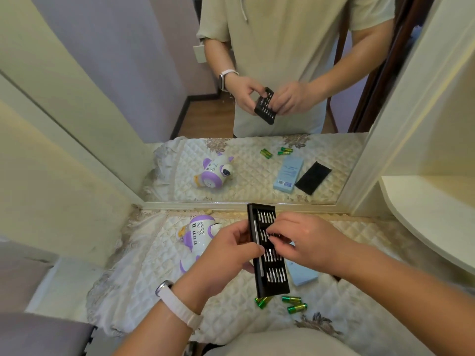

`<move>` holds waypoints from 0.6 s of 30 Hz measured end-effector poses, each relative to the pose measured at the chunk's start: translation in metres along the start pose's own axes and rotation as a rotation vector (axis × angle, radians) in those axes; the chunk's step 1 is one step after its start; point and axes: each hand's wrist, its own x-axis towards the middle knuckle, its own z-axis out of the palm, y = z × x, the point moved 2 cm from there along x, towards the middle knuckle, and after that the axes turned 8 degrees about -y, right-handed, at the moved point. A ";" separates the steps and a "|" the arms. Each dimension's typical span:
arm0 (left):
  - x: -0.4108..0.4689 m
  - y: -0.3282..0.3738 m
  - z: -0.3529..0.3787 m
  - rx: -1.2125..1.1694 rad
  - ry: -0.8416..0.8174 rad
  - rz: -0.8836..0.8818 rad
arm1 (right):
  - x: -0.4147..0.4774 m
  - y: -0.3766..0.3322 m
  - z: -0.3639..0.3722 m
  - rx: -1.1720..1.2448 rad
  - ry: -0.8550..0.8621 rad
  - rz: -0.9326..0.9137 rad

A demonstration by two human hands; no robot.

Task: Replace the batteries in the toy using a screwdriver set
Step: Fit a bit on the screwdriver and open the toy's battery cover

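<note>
Screwdriver set [275, 276], an open black tray of bits, is held above the desk [365, 255] at frame centre. The left hand [226, 255] grips its left edge, thumb on the tray face. The right hand [304, 242] curls over the middle rows, fingertips pinching a bit [270, 234]. The toy [199, 232] lies on the desk left of the tray, partly behind the left hand. Green batteries [293, 303] lie below the tray, lower centre. A blue box [302, 274] lies just right of it.
</note>
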 end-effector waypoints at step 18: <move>0.011 -0.004 0.017 -0.092 0.077 -0.008 | -0.002 0.017 -0.003 -0.012 -0.048 -0.058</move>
